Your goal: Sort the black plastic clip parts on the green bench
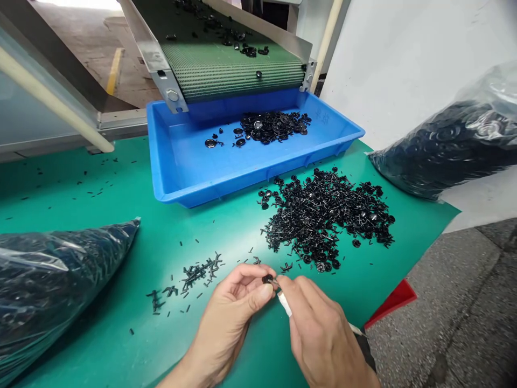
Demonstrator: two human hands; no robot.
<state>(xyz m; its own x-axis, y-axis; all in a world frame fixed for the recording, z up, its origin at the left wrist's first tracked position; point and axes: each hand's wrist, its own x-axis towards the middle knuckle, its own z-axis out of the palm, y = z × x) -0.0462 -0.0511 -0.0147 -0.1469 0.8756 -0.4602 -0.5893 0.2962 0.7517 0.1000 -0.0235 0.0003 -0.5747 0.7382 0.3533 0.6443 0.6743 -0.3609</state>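
Between thumb and fingers, my left hand [238, 307] pinches a small black plastic part [267, 278]. My right hand [319, 323] is closed around a tool with a white wrapped handle [284, 303], and its thin metal tip touches the black part. Just beyond my hands lies a large pile of small black parts [319, 210] on the green table [181, 221]. Left of my left hand is a smaller heap of black branched pieces [200, 272], with short black bits scattered around it.
A blue tray [214, 188] holding black parts [274, 126] stands under a green conveyor belt [226, 75] carrying more. Filled clear bags lie at left [60, 280] and right [444, 140]. A red container [391, 303] sits below the table's right edge.
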